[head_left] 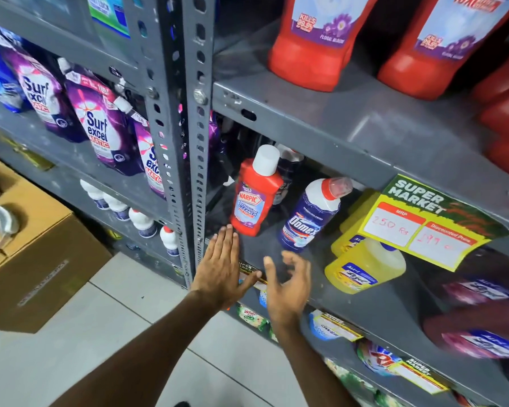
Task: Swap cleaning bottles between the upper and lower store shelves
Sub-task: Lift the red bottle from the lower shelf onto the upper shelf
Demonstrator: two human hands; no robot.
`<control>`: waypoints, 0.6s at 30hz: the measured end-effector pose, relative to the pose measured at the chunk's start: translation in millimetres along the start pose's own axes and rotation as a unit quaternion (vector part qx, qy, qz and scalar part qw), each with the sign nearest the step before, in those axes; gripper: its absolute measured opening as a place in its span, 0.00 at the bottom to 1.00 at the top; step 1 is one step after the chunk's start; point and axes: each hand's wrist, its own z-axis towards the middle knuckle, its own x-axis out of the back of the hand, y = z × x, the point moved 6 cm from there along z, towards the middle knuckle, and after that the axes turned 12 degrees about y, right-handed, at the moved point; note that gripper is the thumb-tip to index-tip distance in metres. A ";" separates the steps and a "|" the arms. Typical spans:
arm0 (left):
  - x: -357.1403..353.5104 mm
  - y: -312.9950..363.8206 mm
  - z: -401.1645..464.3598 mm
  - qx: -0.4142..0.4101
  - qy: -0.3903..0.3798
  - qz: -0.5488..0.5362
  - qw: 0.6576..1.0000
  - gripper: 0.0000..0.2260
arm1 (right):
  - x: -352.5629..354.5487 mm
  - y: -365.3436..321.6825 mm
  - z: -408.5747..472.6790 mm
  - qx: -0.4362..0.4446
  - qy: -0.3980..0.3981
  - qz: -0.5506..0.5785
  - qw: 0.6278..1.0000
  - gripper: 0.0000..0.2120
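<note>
A small red Harpic bottle (254,198) with a white cap stands on the lower shelf (365,306), next to a dark blue Domex bottle (312,215) with a red cap. My left hand (222,265) is flat and open, fingertips just below the Harpic bottle's base. My right hand (287,286) is open with curled fingers, a little in front of the Domex bottle and apart from it. Large red bottles (315,45) with floral labels stand on the upper shelf (335,113). Neither hand holds anything.
Yellow bottles (365,265) lie to the right under a yellow price tag (429,224). Dark maroon bottles (482,318) fill the far right. A grey perforated upright (185,142) divides off Surf Excel pouches (100,121). A cardboard box (36,245) sits on the tiled floor at left.
</note>
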 end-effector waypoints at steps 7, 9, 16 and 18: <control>3.1 2.4 3.1 0.004 -0.018 0.007 1.000 0.52 | -72.3 -43.7 45.2 -0.020 -0.121 0.010 0.992 0.35; 3.9 3.1 5.6 0.007 -0.020 0.003 1.000 0.52 | -84.3 -51.1 58.7 -0.001 -0.125 -0.027 0.992 0.32; 14.7 1.7 -1.7 -0.017 -0.044 0.016 0.999 0.45 | -87.8 -49.5 64.6 -0.011 -0.146 -0.066 0.987 0.23; 22.5 2.9 -17.3 -0.034 -0.037 0.015 0.999 0.44 | -78.1 -48.6 55.5 -0.016 -0.156 -0.056 0.986 0.24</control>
